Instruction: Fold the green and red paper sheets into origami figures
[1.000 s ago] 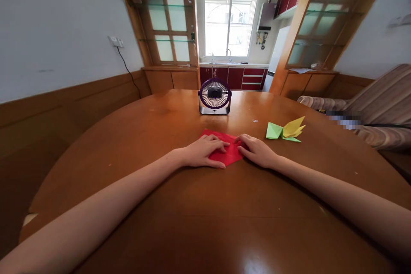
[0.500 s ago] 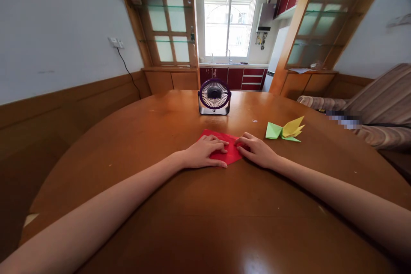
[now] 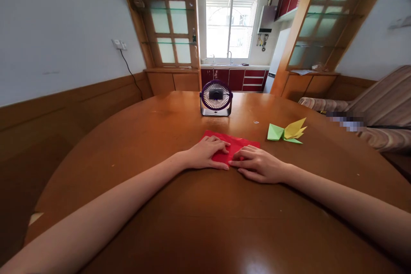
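Note:
A red sheet of paper lies flat on the table, partly covered by both hands. My left hand rests on its left part, palm down, with thumb and fingers spread and pressing on the paper. On the lower right of the sheet lies my right hand, its fingers stretched toward the near edge, the index fingertip close to my left thumb. Neither hand grips anything. To the right, beyond my right hand, sits a folded green and yellow paper figure.
A small purple fan stands behind the red paper on the round-edged wooden table. A tiny white scrap lies right of the fan. A striped sofa is at the far right.
My right hand has slid toward me and slightly right along the red paper, uncovering its far right corner. My left hand has stayed in place on the sheet.

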Action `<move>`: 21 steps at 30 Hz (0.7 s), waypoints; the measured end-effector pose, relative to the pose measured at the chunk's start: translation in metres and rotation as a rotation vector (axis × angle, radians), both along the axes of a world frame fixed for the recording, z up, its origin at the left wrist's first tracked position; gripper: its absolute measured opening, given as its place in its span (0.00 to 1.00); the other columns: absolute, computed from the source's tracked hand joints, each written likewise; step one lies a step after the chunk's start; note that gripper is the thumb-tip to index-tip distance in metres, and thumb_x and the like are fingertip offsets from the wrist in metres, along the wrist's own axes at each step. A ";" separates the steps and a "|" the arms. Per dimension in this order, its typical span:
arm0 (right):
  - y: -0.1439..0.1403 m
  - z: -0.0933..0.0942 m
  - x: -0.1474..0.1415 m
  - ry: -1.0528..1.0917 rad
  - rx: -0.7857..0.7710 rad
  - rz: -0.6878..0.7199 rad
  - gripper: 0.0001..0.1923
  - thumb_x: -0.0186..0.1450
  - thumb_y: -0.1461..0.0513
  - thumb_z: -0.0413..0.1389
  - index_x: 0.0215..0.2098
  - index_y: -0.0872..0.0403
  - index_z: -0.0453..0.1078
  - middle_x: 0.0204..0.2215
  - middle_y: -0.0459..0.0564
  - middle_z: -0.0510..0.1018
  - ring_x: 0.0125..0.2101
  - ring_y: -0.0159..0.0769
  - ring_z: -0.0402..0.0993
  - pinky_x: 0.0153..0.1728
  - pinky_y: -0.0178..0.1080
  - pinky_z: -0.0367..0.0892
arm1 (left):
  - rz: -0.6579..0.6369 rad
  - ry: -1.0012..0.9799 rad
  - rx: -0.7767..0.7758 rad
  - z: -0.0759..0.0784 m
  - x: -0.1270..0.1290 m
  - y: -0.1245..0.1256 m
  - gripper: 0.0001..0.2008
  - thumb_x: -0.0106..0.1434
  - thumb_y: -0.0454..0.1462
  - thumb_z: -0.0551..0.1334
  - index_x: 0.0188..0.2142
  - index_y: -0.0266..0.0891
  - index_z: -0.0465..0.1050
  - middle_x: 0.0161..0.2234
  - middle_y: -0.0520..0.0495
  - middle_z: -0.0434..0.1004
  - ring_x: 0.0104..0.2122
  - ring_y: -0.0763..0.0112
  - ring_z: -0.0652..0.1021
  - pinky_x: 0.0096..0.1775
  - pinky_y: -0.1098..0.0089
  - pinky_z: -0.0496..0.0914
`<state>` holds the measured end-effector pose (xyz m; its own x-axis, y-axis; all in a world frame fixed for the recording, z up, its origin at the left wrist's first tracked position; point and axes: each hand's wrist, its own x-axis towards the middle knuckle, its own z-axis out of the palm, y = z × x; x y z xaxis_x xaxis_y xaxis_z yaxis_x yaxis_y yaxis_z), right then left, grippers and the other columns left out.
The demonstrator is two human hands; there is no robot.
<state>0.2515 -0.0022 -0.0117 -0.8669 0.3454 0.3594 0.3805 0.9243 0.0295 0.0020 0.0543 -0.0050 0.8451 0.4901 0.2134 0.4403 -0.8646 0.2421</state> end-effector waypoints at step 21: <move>0.010 0.009 0.052 -0.047 0.053 -0.190 0.18 0.71 0.62 0.45 0.27 0.56 0.72 0.29 0.53 0.73 0.30 0.36 0.67 0.34 0.39 0.63 | -0.028 0.000 -0.032 0.000 -0.002 -0.001 0.25 0.59 0.57 0.62 0.47 0.42 0.72 0.59 0.44 0.68 0.56 0.52 0.67 0.56 0.55 0.59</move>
<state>0.3031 0.0074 -0.0032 -0.8045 0.4856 0.3420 0.5446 0.8329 0.0985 0.0004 0.0538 -0.0046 0.8586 0.4730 0.1979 0.4162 -0.8684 0.2697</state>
